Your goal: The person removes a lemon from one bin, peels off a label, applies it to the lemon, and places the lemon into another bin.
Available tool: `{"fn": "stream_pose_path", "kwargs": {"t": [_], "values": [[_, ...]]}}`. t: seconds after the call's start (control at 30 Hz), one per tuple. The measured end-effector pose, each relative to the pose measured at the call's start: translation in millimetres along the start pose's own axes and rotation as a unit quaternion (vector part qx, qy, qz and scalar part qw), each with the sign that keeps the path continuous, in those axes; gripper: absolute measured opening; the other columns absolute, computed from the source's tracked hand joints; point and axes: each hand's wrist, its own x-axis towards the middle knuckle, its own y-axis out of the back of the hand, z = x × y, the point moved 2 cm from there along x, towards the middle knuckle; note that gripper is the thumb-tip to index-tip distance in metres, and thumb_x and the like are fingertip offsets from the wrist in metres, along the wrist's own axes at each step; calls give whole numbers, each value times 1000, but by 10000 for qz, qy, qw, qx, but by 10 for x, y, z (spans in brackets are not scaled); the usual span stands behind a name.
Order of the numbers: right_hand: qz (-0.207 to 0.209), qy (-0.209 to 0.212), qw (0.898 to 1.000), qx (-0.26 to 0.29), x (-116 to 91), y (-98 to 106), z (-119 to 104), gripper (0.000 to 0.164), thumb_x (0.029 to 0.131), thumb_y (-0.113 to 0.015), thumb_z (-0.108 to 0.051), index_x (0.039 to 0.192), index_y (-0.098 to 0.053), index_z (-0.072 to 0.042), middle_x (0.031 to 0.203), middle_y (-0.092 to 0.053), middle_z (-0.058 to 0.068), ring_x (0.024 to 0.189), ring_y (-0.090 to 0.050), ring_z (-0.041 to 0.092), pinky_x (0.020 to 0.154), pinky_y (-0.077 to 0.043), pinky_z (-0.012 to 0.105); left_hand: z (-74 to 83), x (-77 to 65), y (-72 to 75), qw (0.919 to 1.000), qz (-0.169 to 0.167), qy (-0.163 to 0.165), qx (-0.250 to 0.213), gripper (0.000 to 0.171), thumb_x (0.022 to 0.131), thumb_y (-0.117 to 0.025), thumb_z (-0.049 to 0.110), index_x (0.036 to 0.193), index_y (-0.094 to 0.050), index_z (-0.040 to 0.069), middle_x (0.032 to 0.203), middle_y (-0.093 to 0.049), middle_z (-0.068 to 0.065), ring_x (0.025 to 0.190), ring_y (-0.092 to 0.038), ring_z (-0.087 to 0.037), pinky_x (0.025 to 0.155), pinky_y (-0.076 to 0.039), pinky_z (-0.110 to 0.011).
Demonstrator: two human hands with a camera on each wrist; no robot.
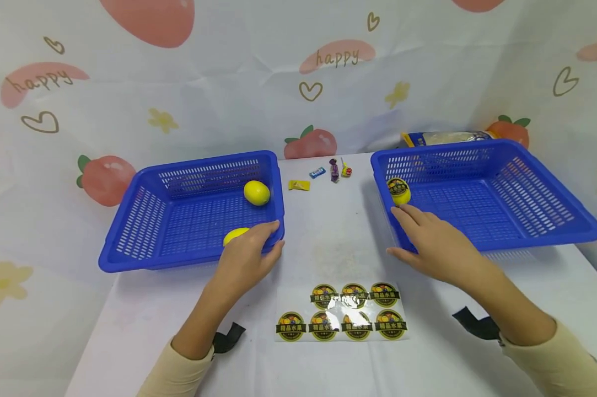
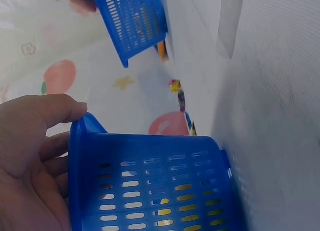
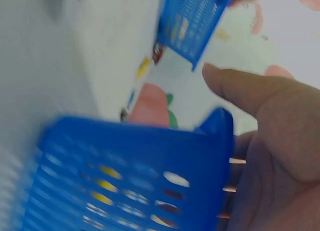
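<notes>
My left hand [image 1: 248, 251] holds the near right corner of the left blue basket [image 1: 129, 193], its thumb at the rim [image 2: 76, 176] and the other fingers behind it. Inside lie two yellow lemons: one [image 1: 256, 193] at the right wall, another [image 1: 235, 235] partly covered by the hand. Over the near left corner of the right blue basket [image 1: 541, 240] reaches my right hand [image 1: 439, 245], its thumb spread clear of the rim [image 3: 226, 151]. Just beyond its fingertips, a lemon [image 1: 401, 197] bearing a round black label sits against that basket's left wall.
A sheet of round fruit labels [image 1: 342, 311] lies between my forearms. Toward the back are a yellow wrapper [image 1: 299, 185], a blue one [image 1: 317, 172], a purple sweet [image 1: 334, 170] and a lollipop [image 1: 346, 171]. Behind the right basket stands a packet [image 1: 447, 138], against a printed cloth.
</notes>
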Motion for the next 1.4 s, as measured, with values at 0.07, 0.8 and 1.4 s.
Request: {"fn": "stream_pose_path", "kwargs": {"t": [0.07,0.8,1.4], "values": [[186,-18,9998,-55,-51,-96,-24,81,90,-76,-35,148,-38,7,142,-47,32,121,-51,52,95,-45,64,2,0,4,10000,-5,-4,3,42,94,-72,23,130,-65,1,127,-66,-12,117,-63,-27,95,-53,-40],[2022,540,9739,-882,-108,-412,9,76,77,-82,-28,140,-52,2,66,-57,11,49,-48,25,41,-35,35,-98,301,444,9883,-1426,383,384,45,99,-64,38,131,-65,8,127,-67,-8,115,-62,-30,96,-50,-49],[2330,453,9676,-866,-111,-454,32,66,81,-74,-28,137,-55,0,62,-56,11,45,-42,22,40,-29,32,-525,1577,604,9099,-3696,1465,1183,53,92,-63,1,144,-53,6,147,-48,-19,130,-45,-38,105,-42,-55]]}}
